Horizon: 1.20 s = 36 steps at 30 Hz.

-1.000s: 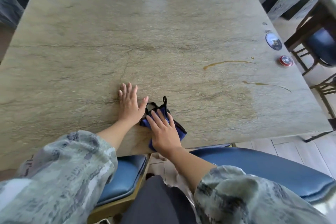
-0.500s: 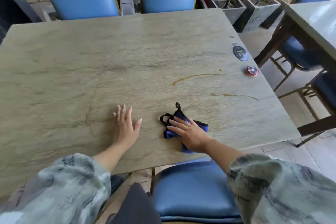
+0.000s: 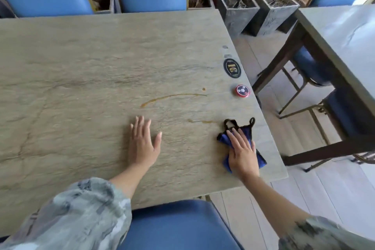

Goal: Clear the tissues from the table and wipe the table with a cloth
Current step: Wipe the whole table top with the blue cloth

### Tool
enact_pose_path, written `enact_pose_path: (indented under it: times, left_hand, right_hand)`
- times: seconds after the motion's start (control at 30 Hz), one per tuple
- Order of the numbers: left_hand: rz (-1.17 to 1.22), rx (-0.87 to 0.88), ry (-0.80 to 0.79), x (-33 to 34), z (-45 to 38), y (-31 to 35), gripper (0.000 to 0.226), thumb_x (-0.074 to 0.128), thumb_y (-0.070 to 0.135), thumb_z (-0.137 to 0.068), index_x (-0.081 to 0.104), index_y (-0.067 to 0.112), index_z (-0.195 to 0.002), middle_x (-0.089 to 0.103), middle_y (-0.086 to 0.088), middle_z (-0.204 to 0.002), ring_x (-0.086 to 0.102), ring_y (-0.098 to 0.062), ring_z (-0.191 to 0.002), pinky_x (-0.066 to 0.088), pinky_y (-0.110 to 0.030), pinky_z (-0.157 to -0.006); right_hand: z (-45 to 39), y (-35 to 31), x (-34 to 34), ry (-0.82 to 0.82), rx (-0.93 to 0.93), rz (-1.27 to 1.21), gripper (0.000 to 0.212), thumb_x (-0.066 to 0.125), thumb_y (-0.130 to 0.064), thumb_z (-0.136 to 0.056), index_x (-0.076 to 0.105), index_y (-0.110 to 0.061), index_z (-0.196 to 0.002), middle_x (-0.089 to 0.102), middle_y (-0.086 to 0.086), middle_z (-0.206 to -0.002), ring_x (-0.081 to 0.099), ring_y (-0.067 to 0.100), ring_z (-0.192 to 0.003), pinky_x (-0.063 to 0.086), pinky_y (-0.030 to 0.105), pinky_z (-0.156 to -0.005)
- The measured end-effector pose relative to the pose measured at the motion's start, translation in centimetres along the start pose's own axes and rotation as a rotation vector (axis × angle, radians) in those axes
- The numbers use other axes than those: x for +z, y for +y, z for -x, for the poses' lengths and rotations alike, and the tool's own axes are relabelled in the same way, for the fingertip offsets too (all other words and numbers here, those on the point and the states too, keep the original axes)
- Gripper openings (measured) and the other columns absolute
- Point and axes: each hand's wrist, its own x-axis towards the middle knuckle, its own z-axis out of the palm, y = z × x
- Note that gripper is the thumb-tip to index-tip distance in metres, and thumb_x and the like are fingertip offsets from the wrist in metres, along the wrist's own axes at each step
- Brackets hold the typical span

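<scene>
My right hand lies flat on the blue cloth, fingers straight, pressing it against the stone surface near the right edge. The cloth's black trim and loops stick out beyond my fingertips. My left hand rests palm down on the bare surface, fingers spread and holding nothing, well apart from the right. Between my hands and farther out, a thin brown streak curves across the stone, with a shorter smear just beside the cloth. A red round button and a dark oval tag sit by the right edge.
</scene>
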Motion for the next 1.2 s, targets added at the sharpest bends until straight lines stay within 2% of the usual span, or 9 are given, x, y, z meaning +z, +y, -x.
enact_pose_path:
  times: [0.13, 0.2, 0.3, 0.43, 0.6, 0.73, 0.93, 1.03, 1.2]
  left_hand:
    - [-0.003, 0.022, 0.057, 0.1, -0.2, 0.0, 0.059, 0.036, 0.046, -0.095, 0.045, 0.004, -0.136, 0.030, -0.021, -0.152, 0.019, -0.033, -0.145, 0.012, -0.049, -0.119]
    - [-0.001, 0.016, 0.065, 0.1, -0.1, 0.3, 0.059, 0.035, 0.046, -0.095, 0.045, 0.004, -0.136, 0.030, -0.020, -0.152, 0.019, -0.032, -0.145, 0.013, -0.048, -0.119]
    - [-0.001, 0.020, 0.064, 0.0, -0.1, 0.3, 0.057, 0.034, 0.043, -0.096, 0.044, 0.005, -0.137, 0.028, -0.019, -0.154, 0.017, -0.030, -0.146, 0.014, -0.048, -0.119]
    - [-0.018, 0.019, 0.044, -0.3, -0.1, 0.3, 0.052, 0.035, 0.038, -0.097, 0.042, 0.008, -0.140, 0.024, -0.016, -0.156, 0.014, -0.027, -0.147, 0.013, -0.047, -0.120]
    - [-0.005, 0.001, 0.062, -0.3, 0.1, 0.2, 0.052, 0.038, 0.036, -0.097, 0.043, 0.006, -0.138, 0.027, -0.016, -0.155, 0.017, -0.027, -0.147, 0.018, -0.048, -0.118]
    - [0.002, -0.002, 0.060, -0.1, 0.1, 0.1, 0.054, 0.038, 0.039, -0.096, 0.043, 0.006, -0.138, 0.027, -0.016, -0.155, 0.015, -0.027, -0.147, 0.017, -0.048, -0.119]
    - [-0.037, 0.001, 0.007, -0.3, -0.2, 0.1, 0.057, 0.038, 0.043, -0.095, 0.041, 0.008, -0.140, 0.022, -0.016, -0.157, 0.008, -0.027, -0.148, 0.012, -0.048, -0.120]
    - [-0.039, -0.017, 0.003, -0.5, -0.1, 0.2, 0.059, 0.035, 0.046, -0.095, 0.041, 0.008, -0.141, 0.021, -0.015, -0.157, 0.008, -0.026, -0.148, 0.011, -0.046, -0.120]
    - [-0.035, -0.035, 0.001, -0.5, 0.2, 0.3, 0.064, 0.031, 0.048, -0.095, 0.040, 0.005, -0.141, 0.024, -0.014, -0.156, 0.011, -0.025, -0.148, 0.011, -0.045, -0.121]
  right_hand:
    - [-3.4, -2.9, 0.9, 0.189, 0.345, -0.177, 0.057, 0.040, -0.001, -0.089, 0.038, -0.015, -0.144, 0.037, 0.001, -0.152, 0.024, 0.018, -0.143, 0.006, 0.042, -0.117]
    - [-5.4, -4.8, 1.6, 0.206, 0.363, -0.216, 0.060, 0.042, 0.002, -0.087, 0.037, -0.013, -0.145, 0.037, 0.002, -0.151, 0.024, 0.019, -0.144, 0.005, 0.043, -0.117]
    - [-7.2, -9.1, 3.6, 0.090, 0.196, -0.192, 0.055, 0.036, -0.008, -0.090, 0.037, -0.014, -0.145, 0.035, 0.004, -0.153, 0.020, 0.019, -0.145, 0.002, 0.041, -0.118]
    - [-6.2, -14.5, 5.5, -0.156, -0.223, -0.090, 0.065, 0.033, -0.018, -0.080, 0.038, -0.012, -0.145, 0.031, 0.007, -0.154, 0.017, 0.022, -0.146, -0.003, 0.041, -0.117]
    - [-4.3, -9.8, 4.6, -0.225, -0.528, -0.025, 0.051, 0.037, -0.021, -0.086, 0.052, -0.019, -0.135, 0.042, 0.001, -0.149, 0.028, 0.018, -0.143, 0.016, 0.046, -0.117]
    - [-5.4, -1.5, 1.4, -0.014, -0.189, -0.030, 0.048, 0.038, -0.024, -0.083, 0.058, -0.023, -0.127, 0.048, -0.001, -0.145, 0.034, 0.016, -0.140, 0.030, 0.050, -0.108]
    - [-8.4, -1.0, 0.9, 0.094, 0.240, -0.005, 0.046, 0.044, -0.014, -0.091, 0.048, -0.022, -0.136, 0.036, -0.002, -0.152, 0.019, 0.017, -0.145, 0.005, 0.045, -0.116]
    - [-7.6, -2.9, 1.6, 0.061, 0.210, 0.002, 0.045, 0.043, -0.016, -0.093, 0.047, -0.023, -0.137, 0.035, -0.002, -0.153, 0.017, 0.017, -0.146, 0.004, 0.044, -0.116]
    - [-1.5, -3.4, 1.5, -0.070, -0.107, -0.023, 0.050, 0.046, -0.016, -0.087, 0.050, -0.023, -0.136, 0.038, -0.003, -0.151, 0.022, 0.016, -0.144, 0.011, 0.044, -0.116]
